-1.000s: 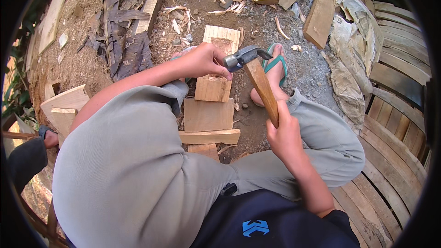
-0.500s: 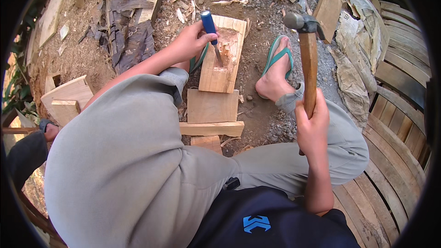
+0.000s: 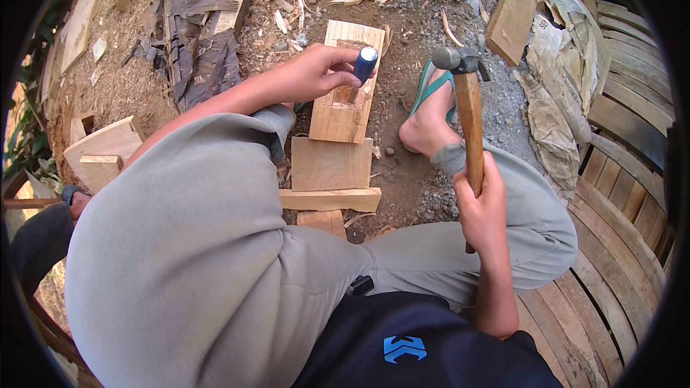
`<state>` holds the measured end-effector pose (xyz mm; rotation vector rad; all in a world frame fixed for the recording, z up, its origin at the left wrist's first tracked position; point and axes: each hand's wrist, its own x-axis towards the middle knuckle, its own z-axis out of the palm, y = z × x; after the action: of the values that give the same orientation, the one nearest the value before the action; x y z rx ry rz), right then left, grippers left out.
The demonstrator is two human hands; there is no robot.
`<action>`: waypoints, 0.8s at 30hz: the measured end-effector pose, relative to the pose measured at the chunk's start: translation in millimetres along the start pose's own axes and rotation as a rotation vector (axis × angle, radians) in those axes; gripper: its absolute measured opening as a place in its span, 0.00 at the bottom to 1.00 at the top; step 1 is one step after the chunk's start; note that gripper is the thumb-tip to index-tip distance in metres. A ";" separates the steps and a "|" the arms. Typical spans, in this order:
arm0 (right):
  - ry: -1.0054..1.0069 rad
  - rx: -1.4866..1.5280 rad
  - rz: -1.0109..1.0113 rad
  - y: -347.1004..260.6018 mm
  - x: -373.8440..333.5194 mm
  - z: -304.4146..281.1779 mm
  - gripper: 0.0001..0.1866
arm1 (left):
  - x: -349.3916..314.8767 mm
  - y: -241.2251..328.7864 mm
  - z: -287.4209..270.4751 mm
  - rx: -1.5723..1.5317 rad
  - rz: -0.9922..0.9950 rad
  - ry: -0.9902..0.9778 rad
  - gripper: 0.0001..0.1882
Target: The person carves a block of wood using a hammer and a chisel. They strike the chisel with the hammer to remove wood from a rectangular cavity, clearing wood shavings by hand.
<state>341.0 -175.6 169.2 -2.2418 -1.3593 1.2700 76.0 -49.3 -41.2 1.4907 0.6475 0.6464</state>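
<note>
My left hand (image 3: 316,74) is closed round a chisel (image 3: 365,63) with a blue handle, held over the wooden block (image 3: 338,126). A rough hollow is cut into the top of that block, partly covered by my fingers; the chisel's blade is mostly hidden. On the right, my right hand (image 3: 481,201) grips the wooden handle of a claw hammer (image 3: 471,118). Its metal head is raised, apart from the chisel. Beneath the near end of the block lies a flat board (image 3: 330,164).
A wooden strip (image 3: 330,200) and a small offcut (image 3: 322,223) lie between my legs. My sandalled right foot (image 3: 435,111) is beside the block. Slatted wood (image 3: 611,244) curves along the right, near a crumpled sack (image 3: 557,108). Another person's leg (image 3: 43,244) shows at far left.
My left hand has shifted right, and the chisel's handle now leans to the right and toward me. The hammer has come slightly left and down in my right hand.
</note>
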 end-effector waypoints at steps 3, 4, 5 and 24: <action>0.008 0.028 0.035 -3.3 -0.1 -2.7 0.04 | -4.5 2.1 -2.4 0.062 -0.090 -0.068 0.14; 0.015 0.029 0.036 -4.3 -0.2 -3.0 0.04 | -4.5 3.6 -3.3 0.067 -0.098 -0.085 0.14; 0.023 0.019 0.019 -4.2 -0.3 -2.8 0.05 | -4.1 5.1 -4.1 0.071 -0.106 -0.103 0.15; 0.107 -0.299 -0.137 -6.4 -22.4 33.8 0.14 | 16.2 11.1 6.1 0.184 -0.004 -0.170 0.22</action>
<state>306.8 -197.9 165.2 -2.3153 -1.7247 0.9404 91.5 -41.7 -30.2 1.6941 0.5904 0.4600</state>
